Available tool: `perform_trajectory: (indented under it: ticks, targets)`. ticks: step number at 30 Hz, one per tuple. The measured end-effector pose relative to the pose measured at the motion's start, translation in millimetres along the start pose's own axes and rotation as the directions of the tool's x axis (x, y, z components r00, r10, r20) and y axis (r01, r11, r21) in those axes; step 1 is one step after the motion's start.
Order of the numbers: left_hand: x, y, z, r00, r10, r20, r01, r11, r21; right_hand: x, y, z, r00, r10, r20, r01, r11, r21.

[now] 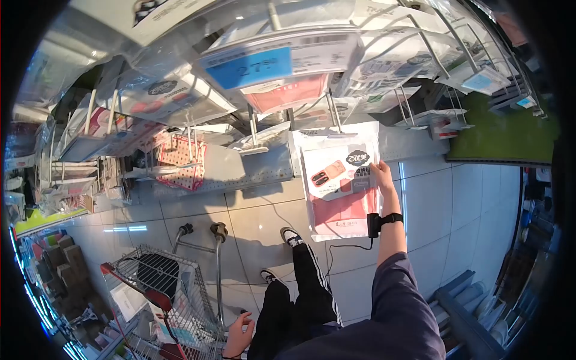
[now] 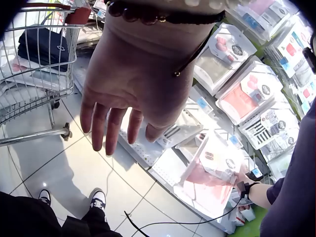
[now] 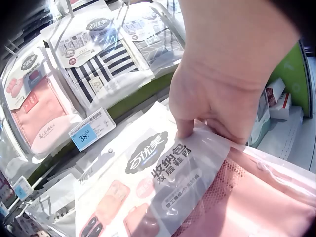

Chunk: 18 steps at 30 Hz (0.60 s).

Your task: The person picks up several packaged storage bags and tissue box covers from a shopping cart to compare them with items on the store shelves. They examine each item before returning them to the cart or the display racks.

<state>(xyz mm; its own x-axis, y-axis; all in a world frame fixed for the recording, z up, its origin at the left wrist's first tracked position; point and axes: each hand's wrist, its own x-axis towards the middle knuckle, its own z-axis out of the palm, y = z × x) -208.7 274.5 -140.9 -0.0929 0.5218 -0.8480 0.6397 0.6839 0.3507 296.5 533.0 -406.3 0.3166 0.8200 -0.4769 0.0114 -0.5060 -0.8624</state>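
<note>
My right hand pinches the side edge of a clear-packed pink storage bag in front of the shelf. Its white card, printed with pictures of shoes and a pouch, faces up at me. In the right wrist view the thumb lies on the front of the pack, and the other fingers go behind it, mostly hidden. My left hand hangs low beside the shopping cart in the head view. In the left wrist view the left hand has loosely extended fingers and holds nothing.
Packaged bags hang on metal hooks along the shelf, among them a striped one. A blue price tag juts out above. In the cart lies a black bag with several packs. A grey rack stands at the lower right.
</note>
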Motion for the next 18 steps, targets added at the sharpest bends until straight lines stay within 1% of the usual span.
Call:
perform_trajectory:
  ticks: [2, 4, 6, 7, 8, 9, 10, 11, 12, 13, 14, 15, 16, 17, 18]
  targets:
    - [-0.2, 4.8, 0.0, 1.0, -0.005, 0.022, 0.005, 1.0, 0.005, -4.0, -2.8, 3.3, 0.999, 0.0, -0.041, 0.001, 1.0, 0.029]
    - [-6.3, 20.0, 0.0, 1.0, 0.017, 0.019, -0.017, 1.0, 0.016, -5.7, -5.2, 8.1, 0.997, 0.0, -0.083, 0.005, 0.998, 0.062]
    - [-8.1, 26.4, 2.1, 1.0, 0.01, 0.019, -0.01, 1.0, 0.029, -7.3, -5.3, 9.2, 0.997, -0.016, -0.072, 0.023, 0.996, 0.086]
    - [-9.8, 25.1, 3.8, 0.999, -0.026, 0.025, 0.025, 0.998, 0.064, -9.5, -8.2, 8.6, 0.997, 0.004, -0.077, -0.001, 0.999, 0.038]
    - [-11.2, 22.8, 4.9, 0.998, -0.062, 0.03, 0.059, 0.993, 0.102, -11.4, -10.2, 9.4, 0.995, 0.014, -0.096, -0.009, 0.999, 0.051]
    - [-10.3, 19.0, 6.4, 0.999, 0.026, 0.023, -0.03, 0.984, 0.175, -11.7, -10.3, 10.0, 0.996, 0.006, -0.093, -0.001, 0.999, 0.054]
    - [-11.0, 21.2, 8.7, 0.999, 0.03, 0.032, -0.036, 0.98, 0.198, -10.9, -9.0, 11.0, 0.996, -0.002, -0.089, 0.007, 0.998, 0.059]
    - [-11.7, 23.7, 12.9, 0.998, 0.051, 0.031, -0.055, 0.986, 0.157, -9.5, -7.6, 12.3, 0.994, 0.009, -0.109, -0.001, 0.997, 0.076]
    - [-12.6, 25.8, 15.1, 0.997, 0.071, 0.031, -0.075, 0.99, 0.119, -7.8, -4.1, 13.3, 0.994, -0.014, -0.112, 0.025, 0.995, 0.097]
    - [-10.0, 20.0, 18.2, 0.988, 0.14, 0.062, -0.147, 0.981, 0.123, -7.6, -1.9, 14.3, 0.992, -0.035, -0.117, 0.049, 0.992, 0.12]
    - [-9.3, 14.4, 20.3, 0.989, 0.101, 0.109, -0.118, 0.981, 0.155, -7.7, 0.4, 13.0, 0.991, -0.05, -0.12, 0.06, 0.995, 0.076]
    - [-8.5, 14.1, 22.5, 0.988, 0.093, 0.121, -0.114, 0.975, 0.189, -10.5, -3.0, 13.5, 0.992, -0.059, -0.107, 0.07, 0.992, 0.106]
    - [-8.2, 10.9, 25.1, 0.988, 0.081, 0.131, -0.11, 0.968, 0.225, -9.2, 0.0, 11.2, 0.993, -0.045, -0.111, 0.05, 0.998, 0.038]
    - [-6.6, 5.7, 28.4, 0.979, 0.155, 0.129, -0.179, 0.962, 0.205, -6.1, 5.6, 11.9, 0.989, -0.063, -0.133, 0.068, 0.997, 0.035]
    - [-8.2, 16.8, 29.8, 0.98, 0.117, 0.161, -0.146, 0.971, 0.188, -4.0, 9.8, 13.5, 0.985, -0.082, -0.155, 0.088, 0.996, 0.031]
